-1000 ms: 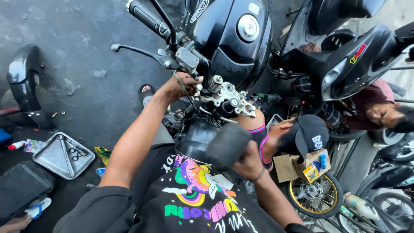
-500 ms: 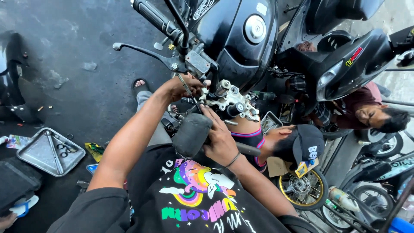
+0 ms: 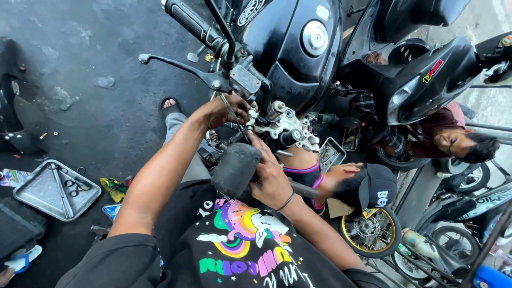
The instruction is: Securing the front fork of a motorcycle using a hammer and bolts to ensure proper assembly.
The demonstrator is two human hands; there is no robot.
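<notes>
left hand [image 3: 226, 111]: fingers closed narrow round a thin tool shaft [image 3: 233, 114], held just below the brake master cylinder [image 3: 244, 81], knuckles beside the silver triple clamp [image 3: 285, 127]
right hand [image 3: 271, 178]: wrapped on a handle, holding a black rubber mallet [image 3: 235, 169]; mallet head sits left of the palm, just under the left hand's grip
thin tool shaft: runs down-right from the left grip toward the triple clamp, tip hidden
triple clamp: right of both grips, touching range of left fingers, bolts visible
brake lever [image 3: 176, 66]: above-left of the left grip
fuel tank [image 3: 298, 48]: above both grips, black
metal tray [image 3: 56, 189]: well left of the grips, on the ground, small parts in it
other person: crouched right of the grips, black cap [image 3: 373, 186], hand [image 3: 341, 173] near the fork
</notes>
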